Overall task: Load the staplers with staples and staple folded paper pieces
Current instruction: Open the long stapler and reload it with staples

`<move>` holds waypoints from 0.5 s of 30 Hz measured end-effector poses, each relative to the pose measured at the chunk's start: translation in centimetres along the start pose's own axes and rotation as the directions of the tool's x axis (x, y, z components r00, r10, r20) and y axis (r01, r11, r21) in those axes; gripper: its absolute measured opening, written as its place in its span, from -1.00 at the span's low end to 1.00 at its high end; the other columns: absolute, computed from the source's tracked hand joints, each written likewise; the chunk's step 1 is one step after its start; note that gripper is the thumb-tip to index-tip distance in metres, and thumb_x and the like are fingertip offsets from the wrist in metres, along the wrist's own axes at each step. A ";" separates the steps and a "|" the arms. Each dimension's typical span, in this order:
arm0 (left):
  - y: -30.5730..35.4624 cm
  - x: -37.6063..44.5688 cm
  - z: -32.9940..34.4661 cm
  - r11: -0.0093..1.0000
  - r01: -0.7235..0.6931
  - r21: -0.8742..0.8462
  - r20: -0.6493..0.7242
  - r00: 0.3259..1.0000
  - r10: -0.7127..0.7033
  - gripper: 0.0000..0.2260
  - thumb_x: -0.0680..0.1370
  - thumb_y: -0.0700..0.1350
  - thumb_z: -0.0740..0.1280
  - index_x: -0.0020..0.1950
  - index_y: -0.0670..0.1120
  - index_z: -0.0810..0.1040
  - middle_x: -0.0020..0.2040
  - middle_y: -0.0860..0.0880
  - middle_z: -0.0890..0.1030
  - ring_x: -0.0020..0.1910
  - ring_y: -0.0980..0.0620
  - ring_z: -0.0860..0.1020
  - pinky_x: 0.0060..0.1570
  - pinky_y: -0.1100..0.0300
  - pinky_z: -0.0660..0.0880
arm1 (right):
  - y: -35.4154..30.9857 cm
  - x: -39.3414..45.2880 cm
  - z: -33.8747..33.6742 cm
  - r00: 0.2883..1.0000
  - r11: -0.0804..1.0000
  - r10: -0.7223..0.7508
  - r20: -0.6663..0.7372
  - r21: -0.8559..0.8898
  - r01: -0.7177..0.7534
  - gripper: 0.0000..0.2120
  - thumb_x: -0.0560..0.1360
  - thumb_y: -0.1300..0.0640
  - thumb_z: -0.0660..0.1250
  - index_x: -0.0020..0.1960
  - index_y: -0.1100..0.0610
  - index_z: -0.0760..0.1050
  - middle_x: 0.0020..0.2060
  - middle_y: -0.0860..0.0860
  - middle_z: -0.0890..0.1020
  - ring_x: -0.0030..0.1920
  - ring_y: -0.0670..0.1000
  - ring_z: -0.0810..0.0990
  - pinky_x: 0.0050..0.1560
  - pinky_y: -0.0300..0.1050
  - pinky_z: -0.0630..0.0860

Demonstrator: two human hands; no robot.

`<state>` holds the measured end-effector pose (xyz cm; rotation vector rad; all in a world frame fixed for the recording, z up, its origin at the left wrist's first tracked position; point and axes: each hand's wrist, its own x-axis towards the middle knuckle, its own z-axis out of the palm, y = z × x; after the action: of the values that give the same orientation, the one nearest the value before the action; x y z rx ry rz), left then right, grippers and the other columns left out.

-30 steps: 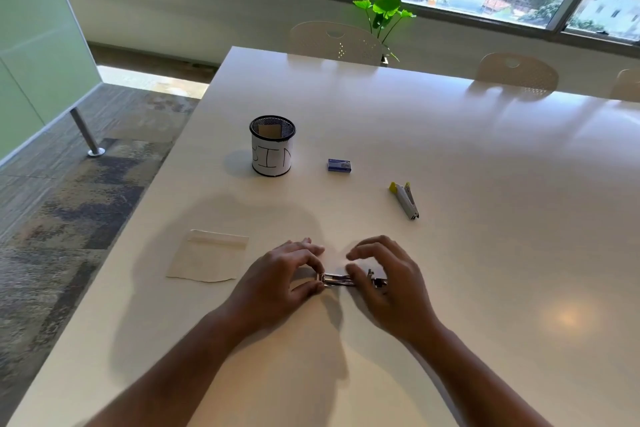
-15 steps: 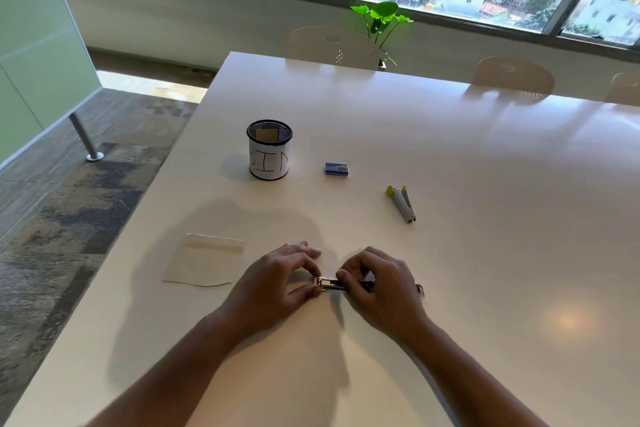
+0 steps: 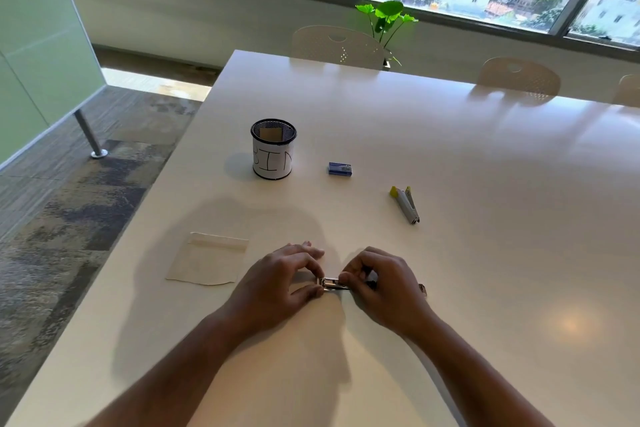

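Both forearms reach in over the near edge of the worktop (image 3: 485,184), and the two hands meet in the middle. The left hand (image 3: 277,282) has its grip clamped on the left end of a small metal stapler (image 3: 333,283), thumb below and forefinger above. The right hand (image 3: 384,284) curls over the stapler's other half, its grip pinching the top of the metal rail; a dark part of the stapler shows under those fingers, and a bit of metal pokes out past the hand on the right. The stapler sits low, at or just above the worktop; I cannot tell which.

Just left of the left hand lies a folded paper (image 3: 207,258), flat, with a creased strip along its far edge, apart from the hand.

Farther out, to the right, a second stapler (image 3: 405,204) lies alone, white with yellow ends, angled away. Beyond that, near the centre, sits a small blue staple box (image 3: 340,169). Left of it stands a mesh cup (image 3: 273,153) wrapped in white paper with letters on it, a card inside.

At the far edge, chairs (image 3: 337,43) are tucked in, a green plant (image 3: 386,19) rises behind, and windows show buildings and palms.
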<state>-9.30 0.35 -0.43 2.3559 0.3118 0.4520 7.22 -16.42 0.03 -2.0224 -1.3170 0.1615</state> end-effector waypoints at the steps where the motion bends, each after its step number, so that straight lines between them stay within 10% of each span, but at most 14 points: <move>1: 0.0 0.0 0.0 1.000 -0.001 -0.002 -0.001 1.000 0.001 -0.80 0.49 -0.03 0.54 0.08 0.11 0.65 0.38 0.14 0.57 0.48 0.24 0.38 0.46 0.15 0.38 | 0.1 -0.1 -0.4 1.000 1.000 0.003 -0.003 0.014 -0.003 -0.91 0.50 0.00 0.51 -0.16 -0.07 0.63 -0.20 -0.19 0.66 -0.18 -0.09 0.62 -0.18 -0.07 0.57; 15: -0.6 0.1 0.2 0.999 -0.006 -0.041 -0.004 1.000 0.005 -0.84 0.48 -0.01 0.54 0.02 0.11 0.65 0.34 0.20 0.58 0.45 0.28 0.40 0.42 0.15 0.42 | 5.8 -4.3 -6.1 0.996 0.987 -0.016 -0.087 0.161 0.030 -0.78 0.42 -0.07 0.59 0.00 0.00 0.71 0.02 -0.04 0.67 0.03 0.06 0.71 0.02 0.11 0.64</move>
<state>-9.24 0.71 -0.97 2.3168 0.2954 0.4616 12.33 -24.32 -0.11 -1.8564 -1.2334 0.1640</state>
